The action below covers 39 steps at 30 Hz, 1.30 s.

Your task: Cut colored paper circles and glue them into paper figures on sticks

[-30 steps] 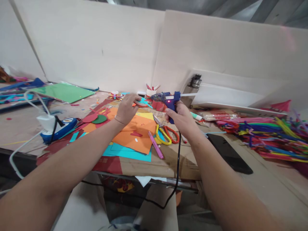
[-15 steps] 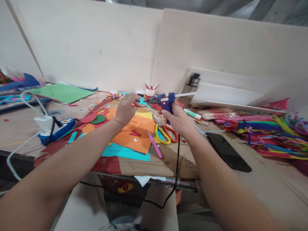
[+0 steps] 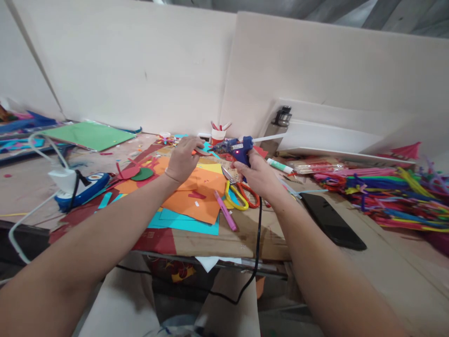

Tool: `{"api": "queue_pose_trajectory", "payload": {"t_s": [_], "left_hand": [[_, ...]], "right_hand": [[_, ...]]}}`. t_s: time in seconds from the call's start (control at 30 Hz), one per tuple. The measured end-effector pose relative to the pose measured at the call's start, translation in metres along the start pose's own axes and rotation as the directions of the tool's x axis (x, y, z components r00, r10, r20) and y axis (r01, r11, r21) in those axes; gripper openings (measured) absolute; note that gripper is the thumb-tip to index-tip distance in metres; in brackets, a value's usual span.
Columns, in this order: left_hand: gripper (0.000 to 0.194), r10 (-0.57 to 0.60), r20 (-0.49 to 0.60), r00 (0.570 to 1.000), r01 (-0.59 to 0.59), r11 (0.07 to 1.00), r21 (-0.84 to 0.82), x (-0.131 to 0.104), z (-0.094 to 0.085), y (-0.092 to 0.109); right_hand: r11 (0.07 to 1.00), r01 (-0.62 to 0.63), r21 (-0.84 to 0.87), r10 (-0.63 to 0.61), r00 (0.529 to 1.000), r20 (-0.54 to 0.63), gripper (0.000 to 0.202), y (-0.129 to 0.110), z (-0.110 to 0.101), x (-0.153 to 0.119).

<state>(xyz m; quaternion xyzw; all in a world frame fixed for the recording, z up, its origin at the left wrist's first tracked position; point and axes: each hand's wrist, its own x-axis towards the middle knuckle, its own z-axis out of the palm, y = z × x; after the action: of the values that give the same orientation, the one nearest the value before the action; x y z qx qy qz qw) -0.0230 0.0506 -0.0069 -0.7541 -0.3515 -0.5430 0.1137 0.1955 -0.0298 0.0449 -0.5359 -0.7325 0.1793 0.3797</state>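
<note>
My right hand (image 3: pixel 258 173) is closed round the handle of a blue hot glue gun (image 3: pixel 238 149). A white glue stick (image 3: pixel 269 137) juts from its back, and a small red light glows on its side. The nozzle points left, close to my left hand (image 3: pixel 184 159). Pinched in the left fingers is a small red paper piece (image 3: pixel 202 152), mostly hidden by the hand. Beneath the hands lie orange paper sheets (image 3: pixel 206 201) and blue paper (image 3: pixel 185 224). Yellow-handled scissors (image 3: pixel 234 199) and orange-handled scissors (image 3: pixel 250 196) rest below the gun.
A black cord (image 3: pixel 258 243) hangs from the gun over the table edge. Right of my arm lie a phone (image 3: pixel 333 222) and colourful pipe cleaners (image 3: pixel 396 196). A pink highlighter (image 3: pixel 225 210) is in front. A blue power strip (image 3: pixel 84 189) sits left; a paper cup (image 3: pixel 218 135) holds pens behind.
The glue gun has shifted very slightly left, toward the red paper piece. Both hands keep their hold, and the rest looks the same.
</note>
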Motion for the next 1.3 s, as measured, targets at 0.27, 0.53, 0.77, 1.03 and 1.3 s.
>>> {"api": "queue_pose_trajectory", "payload": {"t_s": [0.27,0.53,0.77,1.03,1.3], "left_hand": [[0.027,0.005,-0.003,1.0,-0.005,1.0,-0.017,0.001,0.0,-0.001],[0.027,0.014,-0.012,1.0,-0.014,1.0,-0.012,0.001,0.0,0.0],[0.027,0.048,-0.019,0.999,-0.049,0.998,-0.043,0.001,-0.001,0.0],[0.024,0.047,-0.006,0.999,-0.047,0.999,0.0,0.001,-0.001,0.001],[0.024,0.086,-0.012,0.996,-0.086,0.996,-0.038,0.001,-0.001,0.0]], "right_hand": [[1.0,0.01,-0.028,-0.011,1.0,-0.007,0.033,-0.002,-0.001,0.0],[0.999,0.016,-0.035,-0.015,1.0,0.017,0.032,-0.005,-0.004,-0.002],[0.995,-0.023,-0.102,0.026,0.999,0.028,0.036,-0.006,-0.006,0.0],[0.994,-0.042,-0.101,0.047,0.998,0.051,0.035,-0.003,-0.008,0.001],[0.995,0.022,-0.1,-0.015,0.998,0.067,0.038,0.0,-0.012,0.002]]}}
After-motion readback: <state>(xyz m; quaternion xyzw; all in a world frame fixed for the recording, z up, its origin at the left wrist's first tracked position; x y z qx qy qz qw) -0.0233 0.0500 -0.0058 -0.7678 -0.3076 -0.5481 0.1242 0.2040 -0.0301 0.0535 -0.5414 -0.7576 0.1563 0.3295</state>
